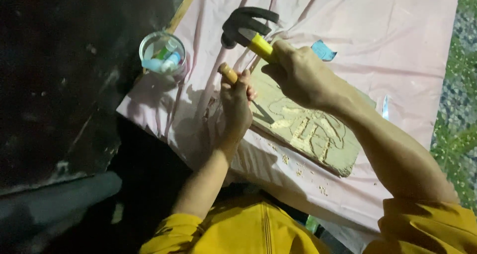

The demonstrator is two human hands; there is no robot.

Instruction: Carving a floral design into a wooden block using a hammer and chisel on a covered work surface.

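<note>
The right hand (298, 72) has its grip closed around the yellow handle of a claw hammer (246, 28), whose black head is raised above and a little to the left of the other hand. The left hand (236, 105) has its grip closed around a chisel (228, 72) with a wooden handle; the handle end sticks out on top of the fist, and the blade points down to the right, onto the wooden board (308, 130).

The board lies just to the right of the left grip, on a pink cloth (387, 30), with a shape partly cut into it and pale chips (298, 170) near its lower edge.

I judge the step to be carving, with the hammer lifted for a strike. The next move needs a straight hit on the handle end, while the left grip keeps the blade steady.

A small glass jar (162, 53) with tubes stands well to the left.
</note>
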